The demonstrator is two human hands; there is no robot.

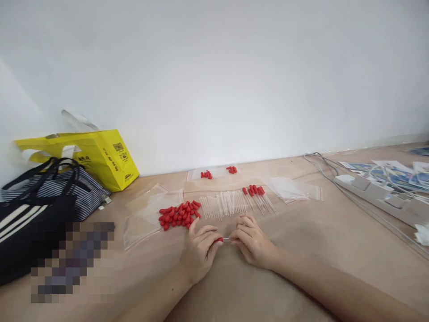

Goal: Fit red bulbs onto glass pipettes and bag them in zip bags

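My left hand (200, 247) is closed in a pinch on a red rubber dropper bulb (219, 239). A thin clear dropper tube (227, 240) runs from the bulb to my right hand (252, 241), whose fingers are closed on its other end. How deep the tube sits in the bulb cannot be made out. Beyond my left hand lies a pile of red dropper bulbs (179, 215). A row of clear dropper tubes (223, 204) is spread beyond both hands. At its right end lie several droppers with red bulbs fitted (256, 191).
Clear zip bags (144, 219) lie at left, with more clear bags (291, 189) at right. Farther back, another bag (221, 173) holds red-bulbed droppers. A yellow bag (114, 161) and black bag (40, 228) stand left; a power strip (378, 197) and cables lie right.
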